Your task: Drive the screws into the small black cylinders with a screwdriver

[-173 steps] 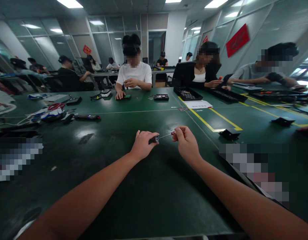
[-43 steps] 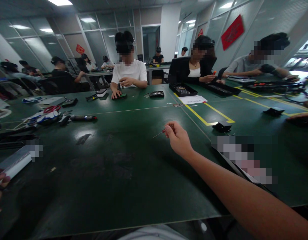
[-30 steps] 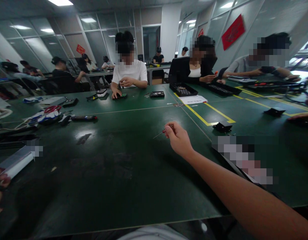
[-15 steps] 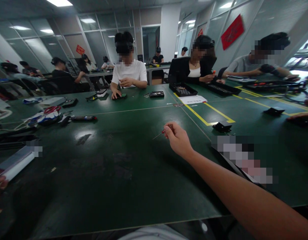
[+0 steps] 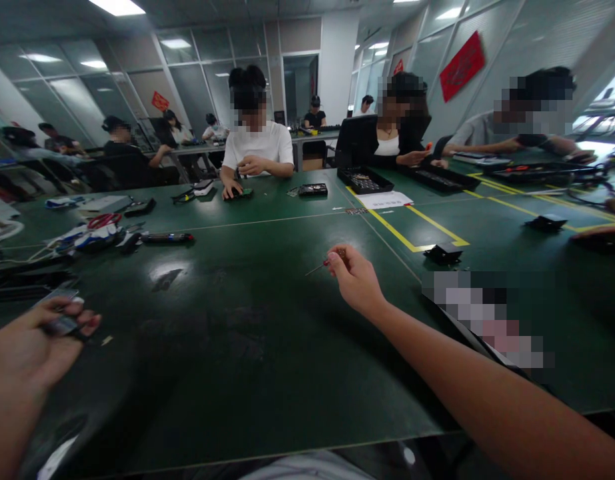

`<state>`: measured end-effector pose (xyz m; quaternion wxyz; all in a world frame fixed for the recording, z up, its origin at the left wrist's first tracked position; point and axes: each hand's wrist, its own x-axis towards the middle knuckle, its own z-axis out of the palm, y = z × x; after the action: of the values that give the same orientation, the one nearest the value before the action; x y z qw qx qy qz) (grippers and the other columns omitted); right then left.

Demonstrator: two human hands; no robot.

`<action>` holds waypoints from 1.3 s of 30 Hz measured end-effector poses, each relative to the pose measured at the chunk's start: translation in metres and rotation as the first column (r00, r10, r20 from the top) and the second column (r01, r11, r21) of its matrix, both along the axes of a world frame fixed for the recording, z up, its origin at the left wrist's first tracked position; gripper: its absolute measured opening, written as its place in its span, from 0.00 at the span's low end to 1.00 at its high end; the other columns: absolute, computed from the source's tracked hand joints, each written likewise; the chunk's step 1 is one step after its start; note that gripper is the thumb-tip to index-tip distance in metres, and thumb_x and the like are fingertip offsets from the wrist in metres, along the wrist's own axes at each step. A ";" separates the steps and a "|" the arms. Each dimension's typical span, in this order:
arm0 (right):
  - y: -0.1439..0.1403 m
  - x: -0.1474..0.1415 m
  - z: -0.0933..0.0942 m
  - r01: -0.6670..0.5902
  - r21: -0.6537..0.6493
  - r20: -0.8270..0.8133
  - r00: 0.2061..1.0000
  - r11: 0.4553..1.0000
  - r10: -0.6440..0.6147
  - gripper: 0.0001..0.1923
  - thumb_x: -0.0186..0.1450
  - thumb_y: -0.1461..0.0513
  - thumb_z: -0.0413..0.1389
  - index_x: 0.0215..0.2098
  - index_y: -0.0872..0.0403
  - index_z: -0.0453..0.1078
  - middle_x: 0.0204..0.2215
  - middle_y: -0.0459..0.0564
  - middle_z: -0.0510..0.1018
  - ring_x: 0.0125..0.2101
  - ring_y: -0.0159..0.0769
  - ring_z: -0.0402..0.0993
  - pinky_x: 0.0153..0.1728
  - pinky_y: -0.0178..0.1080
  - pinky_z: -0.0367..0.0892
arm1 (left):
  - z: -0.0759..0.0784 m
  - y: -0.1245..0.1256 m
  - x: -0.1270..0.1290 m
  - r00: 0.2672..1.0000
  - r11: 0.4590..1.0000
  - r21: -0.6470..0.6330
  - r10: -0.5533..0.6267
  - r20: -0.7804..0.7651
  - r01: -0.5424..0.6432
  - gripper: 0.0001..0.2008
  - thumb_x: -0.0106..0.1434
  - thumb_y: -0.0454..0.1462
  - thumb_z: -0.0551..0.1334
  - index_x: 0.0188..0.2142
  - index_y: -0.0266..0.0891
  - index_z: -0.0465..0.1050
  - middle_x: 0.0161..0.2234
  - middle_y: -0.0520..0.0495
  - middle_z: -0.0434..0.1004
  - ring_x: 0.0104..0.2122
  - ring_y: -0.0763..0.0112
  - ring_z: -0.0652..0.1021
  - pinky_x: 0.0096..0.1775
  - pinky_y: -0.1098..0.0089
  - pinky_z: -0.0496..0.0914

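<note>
In my right hand [image 5: 354,273], a small screwdriver [image 5: 317,268] with a red-tipped handle is pinched. Its thin shaft points left and slightly down, above the green table [image 5: 267,393]. My left hand [image 5: 52,333] is at the left edge, fingers curled around a small dark, glossy piece [image 5: 62,325] whose kind I cannot make out. The fingers hide part of it. Under that forearm, a white strip [image 5: 60,457] shows near the table's front edge.
Cables and white-blue items [image 5: 94,233] lie at left beside a black pen-shaped tool [image 5: 167,238]. A pixelated tray [image 5: 487,320] sits right of my forearm. Small black parts [image 5: 443,253] stand beyond it. Across the table, co-workers handle parts beside black trays [image 5: 364,180].
My left hand has come in from the left edge, with a dark piece in its fingers. The long silver object there is now mostly out of sight. My right hand has stayed in place.
</note>
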<state>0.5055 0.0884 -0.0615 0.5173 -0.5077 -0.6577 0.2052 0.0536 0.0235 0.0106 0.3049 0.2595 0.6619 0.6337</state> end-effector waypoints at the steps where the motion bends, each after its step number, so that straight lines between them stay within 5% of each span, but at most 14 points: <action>1: 0.000 0.000 0.000 0.004 0.002 -0.002 1.000 1.000 -0.004 0.11 0.71 0.53 0.51 0.40 0.51 0.69 0.29 0.47 0.77 0.29 0.37 0.74 0.33 0.40 0.66 | -0.003 0.008 0.014 0.995 0.997 0.056 -0.053 0.090 0.048 0.10 0.53 0.22 0.51 0.28 0.35 0.64 0.23 0.53 0.64 0.27 0.75 0.67 0.35 0.71 0.72; 5: -0.001 0.000 0.001 0.021 0.009 -0.026 0.999 1.000 -0.021 0.11 0.69 0.54 0.54 0.44 0.51 0.69 0.33 0.49 0.79 0.32 0.38 0.74 0.35 0.41 0.67 | -0.016 0.040 0.095 0.909 0.935 0.145 -0.349 0.228 0.322 0.10 0.46 0.24 0.54 0.27 0.35 0.66 0.23 0.50 0.63 0.27 0.73 0.67 0.31 0.74 0.67; 7: -0.002 0.000 0.002 0.027 0.012 -0.039 0.999 1.000 -0.026 0.11 0.69 0.54 0.54 0.44 0.51 0.69 0.34 0.49 0.79 0.32 0.38 0.74 0.35 0.41 0.66 | -0.027 0.052 0.141 0.833 0.846 0.188 -0.529 0.166 0.500 0.10 0.45 0.26 0.54 0.27 0.35 0.67 0.24 0.49 0.65 0.27 0.72 0.68 0.32 0.72 0.67; 11: -0.004 0.000 0.008 0.047 0.000 -0.002 0.999 0.999 -0.047 0.13 0.70 0.52 0.53 0.33 0.51 0.69 0.25 0.45 0.75 0.26 0.35 0.70 0.30 0.38 0.62 | -0.056 0.059 0.222 0.656 0.651 0.121 -0.703 -0.274 0.749 0.08 0.55 0.31 0.55 0.34 0.37 0.71 0.31 0.47 0.71 0.34 0.66 0.72 0.38 0.66 0.68; 15: -0.009 -0.001 0.014 0.066 0.019 0.008 0.998 0.998 -0.066 0.18 0.69 0.50 0.55 0.26 0.51 0.65 0.20 0.42 0.70 0.22 0.32 0.65 0.27 0.37 0.59 | -0.084 0.054 0.267 0.364 0.567 -0.079 -0.623 -0.692 0.820 0.24 0.53 0.25 0.59 0.50 0.38 0.68 0.44 0.44 0.73 0.46 0.61 0.73 0.53 0.58 0.68; 19: -0.012 -0.002 0.014 0.064 0.074 -0.004 0.998 0.995 -0.064 0.16 0.69 0.51 0.55 0.28 0.51 0.65 0.20 0.41 0.68 0.22 0.31 0.64 0.26 0.37 0.58 | -0.097 0.056 0.268 0.280 0.533 -0.138 -0.627 -0.727 0.835 0.23 0.58 0.22 0.56 0.51 0.38 0.69 0.45 0.42 0.74 0.48 0.62 0.74 0.55 0.57 0.69; 27: -0.014 -0.004 0.004 -0.047 0.157 -0.212 0.974 0.987 0.080 0.10 0.73 0.53 0.51 0.45 0.50 0.68 0.31 0.45 0.77 0.30 0.34 0.74 0.34 0.39 0.69 | -0.097 0.072 0.242 0.405 0.599 -0.027 -0.574 -0.712 0.801 0.17 0.61 0.28 0.66 0.49 0.43 0.77 0.50 0.46 0.76 0.52 0.61 0.75 0.59 0.55 0.67; 31: -0.013 -0.005 0.000 -0.089 0.127 -0.173 0.979 0.988 0.111 0.09 0.72 0.54 0.52 0.45 0.49 0.68 0.32 0.46 0.78 0.31 0.35 0.76 0.35 0.41 0.70 | -0.097 0.074 0.242 0.458 0.642 -0.051 -0.599 -0.657 0.765 0.16 0.60 0.30 0.68 0.49 0.42 0.77 0.49 0.46 0.79 0.51 0.60 0.77 0.58 0.55 0.68; 39: -0.016 -0.005 0.007 -0.110 0.099 -0.003 0.994 0.989 0.110 0.08 0.72 0.56 0.52 0.45 0.50 0.68 0.32 0.47 0.79 0.31 0.36 0.77 0.35 0.40 0.70 | -0.102 0.077 0.242 0.464 0.615 -0.033 -0.628 -0.625 0.788 0.19 0.62 0.33 0.67 0.53 0.45 0.76 0.54 0.47 0.77 0.56 0.60 0.75 0.61 0.56 0.65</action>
<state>0.5007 0.0724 -0.0544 0.5323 -0.4437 -0.6918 0.2029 0.2957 0.1004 -0.0918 0.2875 0.7296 0.4605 0.4158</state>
